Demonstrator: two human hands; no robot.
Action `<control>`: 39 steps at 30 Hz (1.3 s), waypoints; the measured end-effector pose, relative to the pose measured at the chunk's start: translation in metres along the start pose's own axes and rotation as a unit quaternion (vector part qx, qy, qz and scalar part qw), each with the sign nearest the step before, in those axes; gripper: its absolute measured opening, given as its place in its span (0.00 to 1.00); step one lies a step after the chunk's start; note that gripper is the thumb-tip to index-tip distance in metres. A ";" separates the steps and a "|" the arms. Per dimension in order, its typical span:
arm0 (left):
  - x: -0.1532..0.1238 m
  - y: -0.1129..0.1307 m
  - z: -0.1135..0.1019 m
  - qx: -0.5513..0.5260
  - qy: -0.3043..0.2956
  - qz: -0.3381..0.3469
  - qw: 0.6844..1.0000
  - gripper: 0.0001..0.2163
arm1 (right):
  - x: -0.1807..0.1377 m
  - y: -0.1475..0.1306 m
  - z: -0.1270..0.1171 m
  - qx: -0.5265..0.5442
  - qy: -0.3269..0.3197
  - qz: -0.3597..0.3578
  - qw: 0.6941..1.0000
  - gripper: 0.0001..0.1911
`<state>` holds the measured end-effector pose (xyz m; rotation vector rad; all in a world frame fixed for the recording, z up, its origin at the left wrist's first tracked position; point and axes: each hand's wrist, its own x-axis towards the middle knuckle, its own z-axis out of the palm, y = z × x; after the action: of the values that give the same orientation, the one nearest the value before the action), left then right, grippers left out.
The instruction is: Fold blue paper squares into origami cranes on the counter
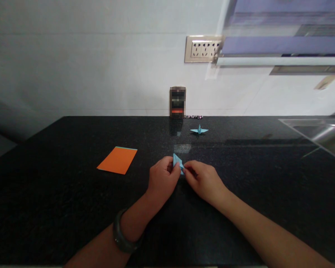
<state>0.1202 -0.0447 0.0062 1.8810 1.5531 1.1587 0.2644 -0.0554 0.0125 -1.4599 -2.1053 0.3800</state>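
Note:
Between my two hands is a small folded piece of light blue paper (176,159), with one pointed corner sticking up. My left hand (164,174) pinches it from the left, the thumb lying across its front. From the right, my right hand (203,178) pinches its right edge between thumb and fingertips. Part of the paper is covered by my fingers. Beyond my hands, a finished light blue paper crane (199,130) stands on the dark counter with its wings spread.
On the left lies a stack of square paper, orange side up (117,160). A phone (178,102) leans against the wall, a beaded strap (194,117) beside it. A metal sink (328,136) is at the right; a wall socket (203,49) is above the black counter (72,208).

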 end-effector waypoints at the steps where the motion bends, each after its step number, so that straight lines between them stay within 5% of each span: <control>1: 0.000 -0.001 0.001 -0.032 -0.005 -0.014 0.999 0.05 | 0.000 0.001 0.000 0.020 -0.005 0.003 1.000 0.08; 6: 0.000 -0.003 0.007 -0.170 -0.016 -0.087 0.982 0.10 | 0.002 0.006 0.000 0.054 -0.001 -0.016 0.998 0.11; 11: 0.005 0.003 0.006 -0.222 -0.081 -0.219 0.947 0.04 | 0.001 0.012 0.000 0.052 0.065 -0.013 0.996 0.10; 17: 0.001 0.008 0.009 -0.420 -0.107 -0.303 0.849 0.06 | 0.004 0.013 0.005 0.239 0.096 0.143 0.956 0.10; 22: -0.003 0.010 0.013 -0.481 -0.128 -0.312 0.809 0.06 | 0.007 0.009 0.006 0.293 0.107 0.221 0.924 0.08; 39: -0.002 0.008 0.012 -0.449 -0.102 -0.298 0.836 0.08 | 0.007 0.011 0.007 0.454 0.110 0.247 0.849 0.14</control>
<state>0.1350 -0.0469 0.0047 0.7797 1.0404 1.0530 0.2669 -0.0442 0.0033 -1.3021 -1.0404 1.1525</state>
